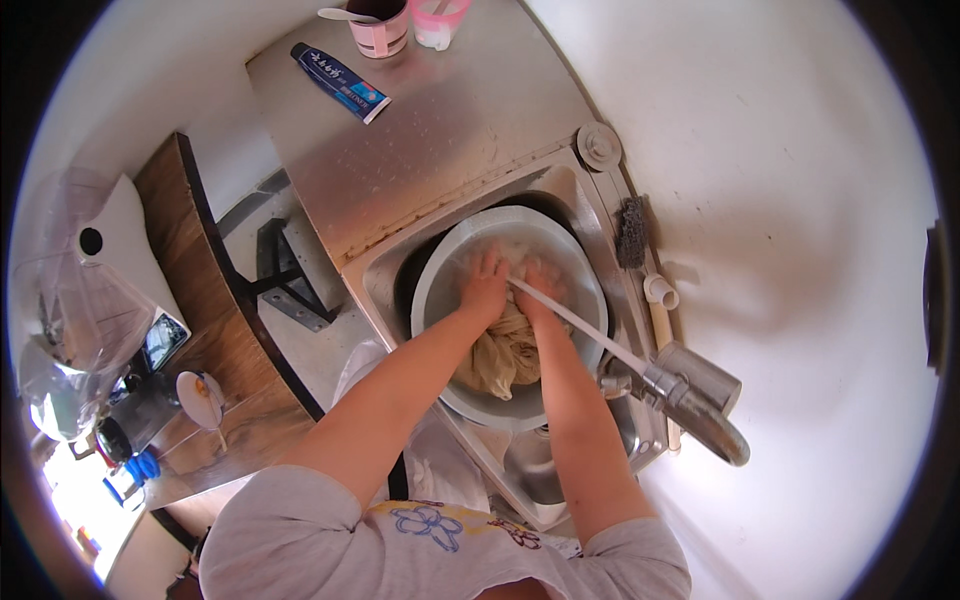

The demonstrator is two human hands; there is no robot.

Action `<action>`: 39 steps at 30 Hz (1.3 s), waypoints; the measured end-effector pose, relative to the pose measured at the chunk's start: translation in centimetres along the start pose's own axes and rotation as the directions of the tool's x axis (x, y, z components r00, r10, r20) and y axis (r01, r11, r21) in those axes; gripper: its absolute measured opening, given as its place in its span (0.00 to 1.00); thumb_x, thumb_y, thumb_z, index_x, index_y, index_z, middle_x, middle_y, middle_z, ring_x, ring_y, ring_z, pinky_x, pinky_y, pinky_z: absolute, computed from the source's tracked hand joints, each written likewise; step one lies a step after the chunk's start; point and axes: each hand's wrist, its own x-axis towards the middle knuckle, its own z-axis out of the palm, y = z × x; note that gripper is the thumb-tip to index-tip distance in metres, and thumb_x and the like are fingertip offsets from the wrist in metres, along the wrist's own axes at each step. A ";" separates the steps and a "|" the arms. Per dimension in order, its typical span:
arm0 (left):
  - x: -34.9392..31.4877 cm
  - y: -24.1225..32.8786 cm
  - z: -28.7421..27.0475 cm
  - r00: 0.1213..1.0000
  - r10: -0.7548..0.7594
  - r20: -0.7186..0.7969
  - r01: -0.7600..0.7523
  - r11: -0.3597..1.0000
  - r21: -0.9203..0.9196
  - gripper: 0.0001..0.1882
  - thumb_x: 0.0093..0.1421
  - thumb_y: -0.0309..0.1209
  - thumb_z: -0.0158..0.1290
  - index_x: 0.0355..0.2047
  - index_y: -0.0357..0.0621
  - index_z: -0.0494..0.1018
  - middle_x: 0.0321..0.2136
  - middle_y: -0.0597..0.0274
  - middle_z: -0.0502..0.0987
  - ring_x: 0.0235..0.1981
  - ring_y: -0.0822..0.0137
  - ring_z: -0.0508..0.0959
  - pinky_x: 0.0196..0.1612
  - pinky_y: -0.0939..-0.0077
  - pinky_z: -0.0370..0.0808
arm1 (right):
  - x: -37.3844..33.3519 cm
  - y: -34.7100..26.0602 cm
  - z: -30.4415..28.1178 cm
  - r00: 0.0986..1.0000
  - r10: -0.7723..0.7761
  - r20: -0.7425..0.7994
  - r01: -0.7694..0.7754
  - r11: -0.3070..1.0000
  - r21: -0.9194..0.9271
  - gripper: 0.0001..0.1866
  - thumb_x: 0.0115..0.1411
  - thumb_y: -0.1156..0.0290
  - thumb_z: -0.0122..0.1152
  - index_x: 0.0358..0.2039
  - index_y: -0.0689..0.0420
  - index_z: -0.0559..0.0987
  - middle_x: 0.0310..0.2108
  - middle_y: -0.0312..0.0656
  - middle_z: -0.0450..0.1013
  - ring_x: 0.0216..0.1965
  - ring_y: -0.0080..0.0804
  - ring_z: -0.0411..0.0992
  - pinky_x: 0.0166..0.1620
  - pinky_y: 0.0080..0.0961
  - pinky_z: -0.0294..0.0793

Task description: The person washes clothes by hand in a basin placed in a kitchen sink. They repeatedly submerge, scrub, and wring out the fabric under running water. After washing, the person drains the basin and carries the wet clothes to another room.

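While working the bunched khaki cloth (505, 355) with both hands, probably rinsing or kneading, keep the bundle low inside the grey basin (430, 300) set within the metal sink (375, 283). Note the left hand (485, 290) at the far end of the bundle, with fingers slightly apart, and the right hand (540, 287) just beside, with fingers blurred in cloudy water; cannot tell whether clamped on cloth there. Let the stream (590, 335) from the faucet (700, 415) land between both hands, straight onto the folds, to limit splashing toward the desk (430, 130). Turn the bundle often, or risk leaving the near folds, lumped toward the forearms, poorly worked. Press and release evenly rather than wrenching. Avoid leaning on the basin's rim, for fear of tipping.
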 end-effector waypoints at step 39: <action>-12.0 11.5 -26.4 0.899 0.438 -0.017 -0.373 0.743 -0.556 0.13 0.59 0.33 0.46 0.41 0.39 0.72 0.33 0.59 0.77 0.37 0.68 0.75 0.41 0.71 0.70 | -20.4 -3.1 -19.7 0.809 -0.218 -0.546 0.541 0.639 0.546 0.24 0.43 0.79 0.64 0.43 0.55 0.71 0.48 0.44 0.61 0.45 0.47 0.67 0.47 0.32 0.68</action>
